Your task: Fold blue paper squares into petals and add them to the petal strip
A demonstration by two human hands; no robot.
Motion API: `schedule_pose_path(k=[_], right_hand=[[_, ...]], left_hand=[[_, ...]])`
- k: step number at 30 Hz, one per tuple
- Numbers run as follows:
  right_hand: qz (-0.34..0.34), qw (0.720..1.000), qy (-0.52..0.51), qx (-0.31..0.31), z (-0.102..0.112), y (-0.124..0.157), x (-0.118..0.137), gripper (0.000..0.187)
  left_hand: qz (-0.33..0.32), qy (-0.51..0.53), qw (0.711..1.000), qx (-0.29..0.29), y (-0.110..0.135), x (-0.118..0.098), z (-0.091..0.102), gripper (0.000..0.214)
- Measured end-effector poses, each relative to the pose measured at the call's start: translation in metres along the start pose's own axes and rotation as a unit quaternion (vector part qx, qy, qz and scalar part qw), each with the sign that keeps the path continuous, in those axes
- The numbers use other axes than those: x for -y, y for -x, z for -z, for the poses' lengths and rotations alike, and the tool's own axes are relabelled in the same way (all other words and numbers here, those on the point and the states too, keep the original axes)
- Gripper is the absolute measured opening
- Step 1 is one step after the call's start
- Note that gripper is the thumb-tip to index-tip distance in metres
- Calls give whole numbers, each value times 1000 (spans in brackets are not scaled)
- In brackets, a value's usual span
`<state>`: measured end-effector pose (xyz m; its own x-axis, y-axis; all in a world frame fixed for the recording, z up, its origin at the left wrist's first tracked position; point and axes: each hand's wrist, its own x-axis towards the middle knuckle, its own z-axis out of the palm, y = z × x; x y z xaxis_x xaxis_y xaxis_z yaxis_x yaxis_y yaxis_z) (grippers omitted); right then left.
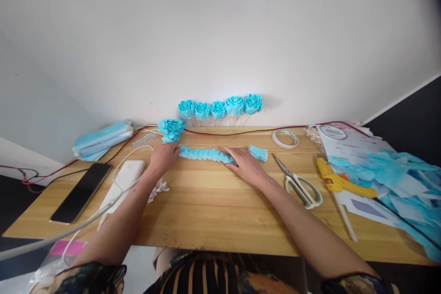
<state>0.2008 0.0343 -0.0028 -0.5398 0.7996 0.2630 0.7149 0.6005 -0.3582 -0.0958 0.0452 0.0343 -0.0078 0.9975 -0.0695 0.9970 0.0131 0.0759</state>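
A row of overlapping light-blue fabric pieces lies across the middle of the table. At its left end is my left hand, fingers curled closed; what they pinch, if anything, is hidden. My right hand rests on the row's right end with its fingers stretched out and apart. Just beyond those fingers lies a small separate stack of blue pieces. Behind my left hand, finished blue fabric roses lie on their sides.
Several blue roses on stems lean against the wall. Right: tape roll, scissors, yellow glue gun, heaped blue fabric scraps. Left: stacked face masks, phone, white power bank with a cable crossing my forearm.
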Motion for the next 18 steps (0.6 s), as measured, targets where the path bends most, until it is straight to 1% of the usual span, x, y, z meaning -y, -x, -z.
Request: schedule_pose_path(k=[4, 11, 15, 18], right_hand=[[3, 1000, -1, -4, 0, 0, 0, 55], [0, 1000, 0, 2, 1, 0, 2, 56], [3, 1000, 6, 5, 2, -1, 3, 55], [3, 1000, 8, 8, 3, -1, 4, 54]], left_hand=[[3, -9, 1000, -2, -1, 1, 4, 33], [27, -32, 999, 1, 13, 18, 13, 37], [35, -42, 998, 15, 16, 24, 8, 29], [38, -46, 998, 14, 15, 27, 2, 28]])
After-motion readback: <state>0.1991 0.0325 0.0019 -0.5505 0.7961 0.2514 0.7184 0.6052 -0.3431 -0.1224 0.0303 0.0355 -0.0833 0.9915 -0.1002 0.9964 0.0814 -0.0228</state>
